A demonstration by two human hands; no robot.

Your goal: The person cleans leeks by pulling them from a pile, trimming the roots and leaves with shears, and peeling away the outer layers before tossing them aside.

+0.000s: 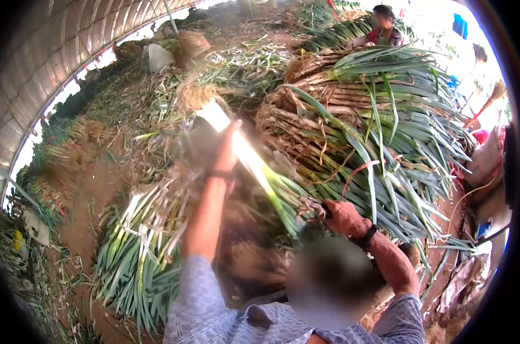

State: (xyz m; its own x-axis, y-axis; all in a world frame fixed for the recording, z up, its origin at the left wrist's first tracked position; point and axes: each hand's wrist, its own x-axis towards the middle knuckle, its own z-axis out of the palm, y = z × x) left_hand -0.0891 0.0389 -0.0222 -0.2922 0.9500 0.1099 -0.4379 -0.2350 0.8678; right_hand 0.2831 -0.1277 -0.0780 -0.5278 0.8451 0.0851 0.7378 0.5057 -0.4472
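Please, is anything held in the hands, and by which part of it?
The left hand holds a leek-like plant by its white stem, near the roots. The right hand grips a dark object near the leaves; which part cannot be told.

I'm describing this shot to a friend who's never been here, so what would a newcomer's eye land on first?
Probably the bright white stalks slanting across the middle, with the left hand on their pale part and the right hand near their green end. Next comes the big heap of leafy stalks filling the right side, then the curved roof at upper left.
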